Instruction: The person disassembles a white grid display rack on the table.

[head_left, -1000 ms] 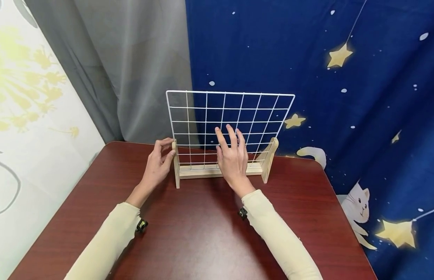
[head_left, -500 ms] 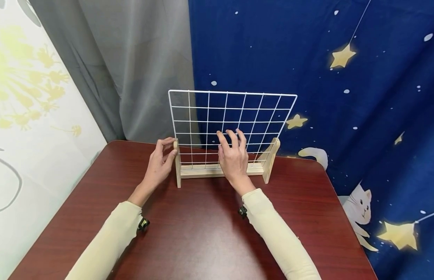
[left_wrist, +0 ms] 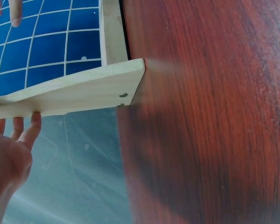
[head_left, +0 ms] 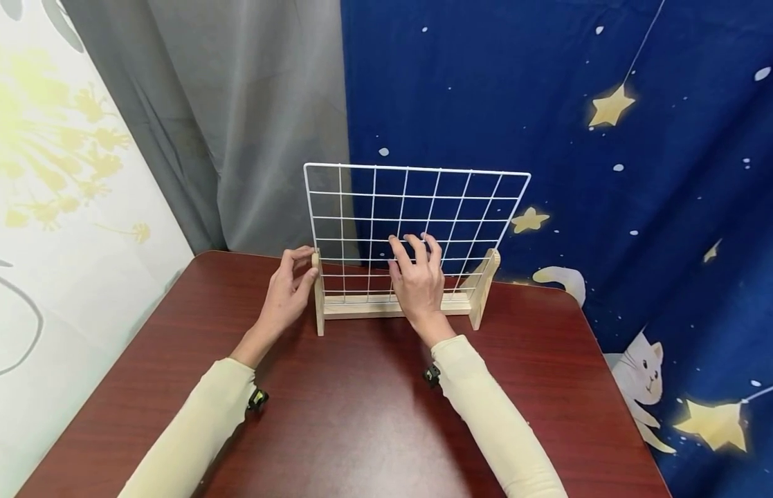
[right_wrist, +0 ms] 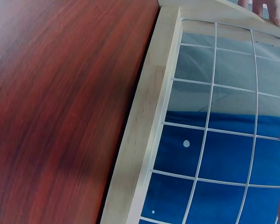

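A white wire grid panel stands upright in a pale wooden stand. My left hand is at the left wooden side piece. In the left wrist view its fingertips touch that piece's outer face. My right hand is in front of the middle of the grid, fingers spread and slightly bent, tips at the wires. Whether those tips pass between the wires cannot be told. The right wrist view shows the stand's bottom bar along the grid's lower edge and little of the right hand.
The stand sits near the back edge of a dark red wooden table. Behind it hang a grey curtain and a blue curtain with printed stars. A white patterned cloth hangs on the left.
My right fingers have bent more and their tips are lower on the grid. The left hand stays at the left side piece. The whole view has shifted slightly.
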Demonstrator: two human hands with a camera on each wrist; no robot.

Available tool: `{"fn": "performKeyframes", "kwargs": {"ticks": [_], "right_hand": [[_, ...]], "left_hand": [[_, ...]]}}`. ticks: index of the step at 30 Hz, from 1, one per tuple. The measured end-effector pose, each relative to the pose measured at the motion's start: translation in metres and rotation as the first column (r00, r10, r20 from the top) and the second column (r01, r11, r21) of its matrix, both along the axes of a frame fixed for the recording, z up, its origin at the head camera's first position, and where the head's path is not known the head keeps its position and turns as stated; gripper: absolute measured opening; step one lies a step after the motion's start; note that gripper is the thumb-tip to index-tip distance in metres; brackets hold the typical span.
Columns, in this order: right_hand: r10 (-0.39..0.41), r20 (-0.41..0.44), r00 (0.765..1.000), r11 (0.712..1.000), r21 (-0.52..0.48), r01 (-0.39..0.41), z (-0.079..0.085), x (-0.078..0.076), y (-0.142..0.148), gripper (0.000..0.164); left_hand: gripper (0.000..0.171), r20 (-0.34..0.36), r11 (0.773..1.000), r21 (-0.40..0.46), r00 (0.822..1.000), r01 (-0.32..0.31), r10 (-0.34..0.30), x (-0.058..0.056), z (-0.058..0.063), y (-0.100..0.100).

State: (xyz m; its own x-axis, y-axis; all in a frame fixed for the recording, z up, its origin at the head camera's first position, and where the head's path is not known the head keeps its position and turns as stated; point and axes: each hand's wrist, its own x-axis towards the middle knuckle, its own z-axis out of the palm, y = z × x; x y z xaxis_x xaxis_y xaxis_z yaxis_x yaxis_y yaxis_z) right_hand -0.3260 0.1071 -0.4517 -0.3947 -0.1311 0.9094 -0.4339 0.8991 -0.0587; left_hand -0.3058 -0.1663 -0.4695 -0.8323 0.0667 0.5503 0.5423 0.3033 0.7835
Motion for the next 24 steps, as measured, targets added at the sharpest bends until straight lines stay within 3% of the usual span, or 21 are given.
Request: {"fn": "performKeyframes", "kwargs": {"ticks": [24], "right_hand": [[0.028, -0.072, 0.997, 1.000, -0.005, -0.028, -0.0014, -0.0059, -0.0001, 0.046]], "left_hand": [[0.036, -0.017, 1.000, -0.007, 1.000, -0.017, 0.017, -0.0037, -0.0039, 0.0013]]}}
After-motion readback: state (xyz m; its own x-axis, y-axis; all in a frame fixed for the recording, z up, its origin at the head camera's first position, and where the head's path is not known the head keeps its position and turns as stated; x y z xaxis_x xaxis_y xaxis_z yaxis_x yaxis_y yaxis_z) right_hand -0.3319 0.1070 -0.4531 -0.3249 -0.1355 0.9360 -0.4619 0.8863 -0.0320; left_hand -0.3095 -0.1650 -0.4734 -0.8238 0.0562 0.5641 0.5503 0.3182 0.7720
